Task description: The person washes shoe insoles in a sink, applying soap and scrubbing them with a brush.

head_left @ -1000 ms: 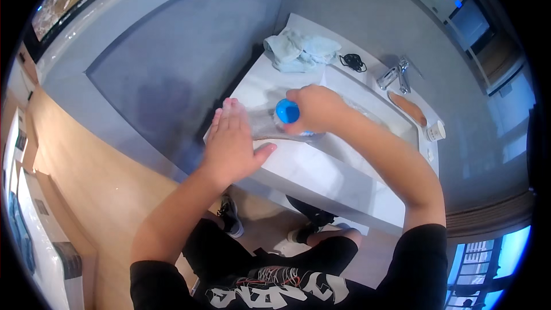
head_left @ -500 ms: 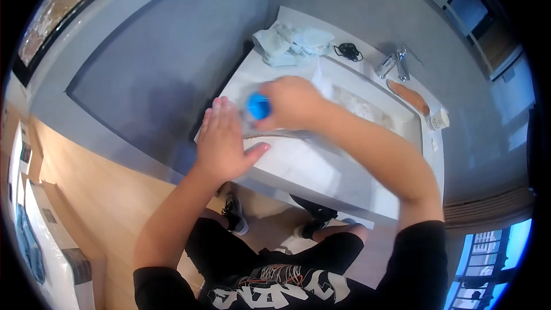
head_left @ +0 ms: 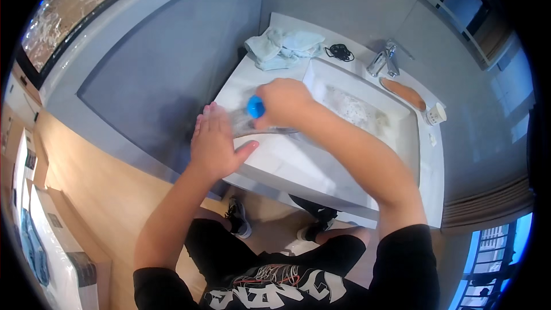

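On the white counter left of the sink, my left hand (head_left: 215, 148) lies flat with fingers stretched out and thumb spread. It presses on one end of a wet grey insole (head_left: 241, 124) with a thin brown edge. My right hand (head_left: 287, 102) is closed around a bright blue scrub brush (head_left: 255, 107), held against the insole just right of my left fingers. Its bristles are hidden, so its exact kind is hard to tell. The insole's right end is partly covered by my right hand and forearm.
The white sink basin (head_left: 411, 146) holds foamy, cloudy water. Behind it are a chrome faucet (head_left: 377, 62), a tan insole (head_left: 404, 93) and a paper cup (head_left: 436, 115). A pale blue towel (head_left: 280, 49) and a coiled black cord (head_left: 340, 52) lie along the back; a grey partition (head_left: 166, 57) stands left.
The whole view has shifted slightly. My right hand still grips the blue brush, now less blurred, over the insole. My left hand stays flat on the insole's end.
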`<state>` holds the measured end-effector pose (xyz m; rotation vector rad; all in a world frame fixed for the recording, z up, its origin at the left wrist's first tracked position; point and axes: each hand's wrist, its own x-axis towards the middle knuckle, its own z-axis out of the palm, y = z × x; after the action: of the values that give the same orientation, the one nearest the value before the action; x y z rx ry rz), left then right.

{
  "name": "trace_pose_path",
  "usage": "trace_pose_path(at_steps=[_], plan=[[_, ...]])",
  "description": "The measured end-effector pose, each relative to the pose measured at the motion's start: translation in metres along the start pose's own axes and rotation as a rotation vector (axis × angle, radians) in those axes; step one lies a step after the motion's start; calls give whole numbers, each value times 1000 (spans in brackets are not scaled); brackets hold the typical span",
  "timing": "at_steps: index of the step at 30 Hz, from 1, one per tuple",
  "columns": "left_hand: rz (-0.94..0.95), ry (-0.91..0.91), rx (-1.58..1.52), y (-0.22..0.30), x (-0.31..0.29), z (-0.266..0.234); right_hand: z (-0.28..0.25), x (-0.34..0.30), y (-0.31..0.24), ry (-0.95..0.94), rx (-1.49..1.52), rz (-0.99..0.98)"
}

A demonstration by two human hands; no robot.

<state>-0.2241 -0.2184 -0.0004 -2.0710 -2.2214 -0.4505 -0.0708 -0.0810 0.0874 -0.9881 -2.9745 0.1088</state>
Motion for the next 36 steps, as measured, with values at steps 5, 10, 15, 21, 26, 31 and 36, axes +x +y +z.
trace_pose_path(at_steps=[5, 10, 15, 21, 26, 31, 36], plan=[[-19, 37, -11, -1, -3, -6, -13, -30, 25, -39, 8, 142], [-59, 21, -15, 0, -10, -8, -16, -2, -8, 51, 89, 131], [-254, -101, 208, 17, -13, -9, 1, 14, -33, 65, 173, 80], [-15, 5, 89, -2, 0, 2, 5, 26, -34, -11, 50, 60], [25, 54, -32, 2, 6, 1, -17, 17, 39, -86, 35, 315], [80, 5, -5, -7, 12, 3, 5, 38, -20, 31, 71, 70], [64, 36, -21, -3, 13, -2, -15, 11, 37, -137, 28, 256]])
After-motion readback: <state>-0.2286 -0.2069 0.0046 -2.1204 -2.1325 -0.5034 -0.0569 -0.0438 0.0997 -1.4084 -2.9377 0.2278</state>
